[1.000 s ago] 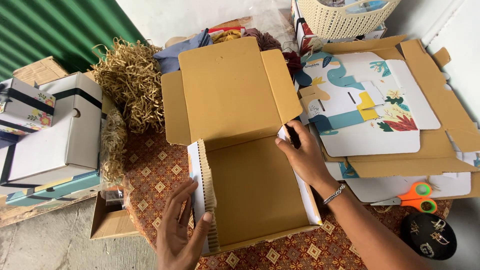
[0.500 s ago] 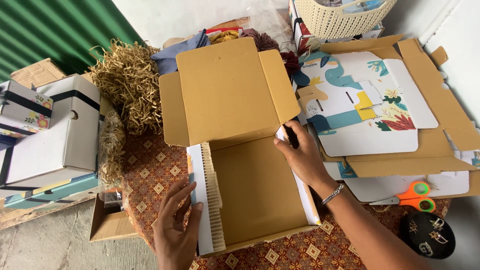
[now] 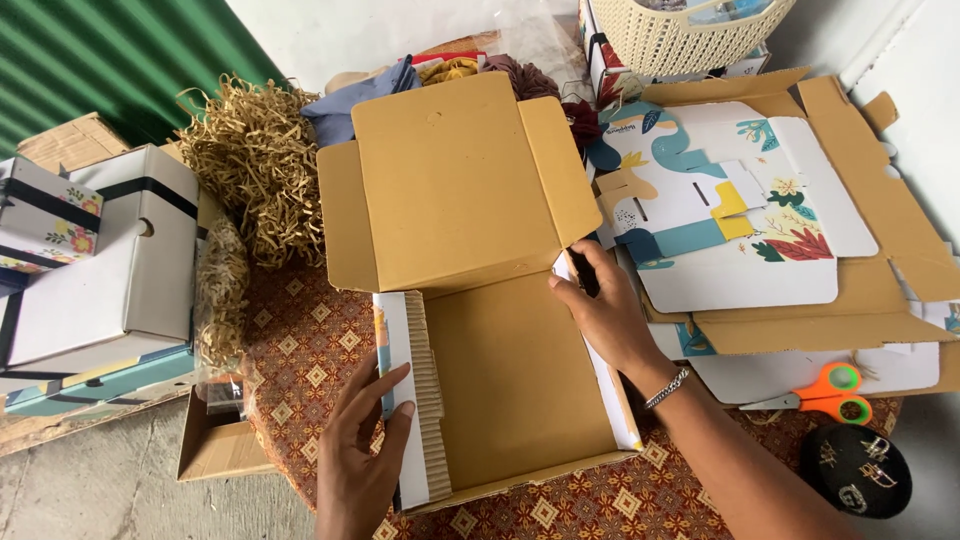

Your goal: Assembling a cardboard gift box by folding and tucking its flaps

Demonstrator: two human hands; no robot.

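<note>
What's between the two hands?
Head view: the box floor, bare brown cardboard, lies between left hand and right hand.
</note>
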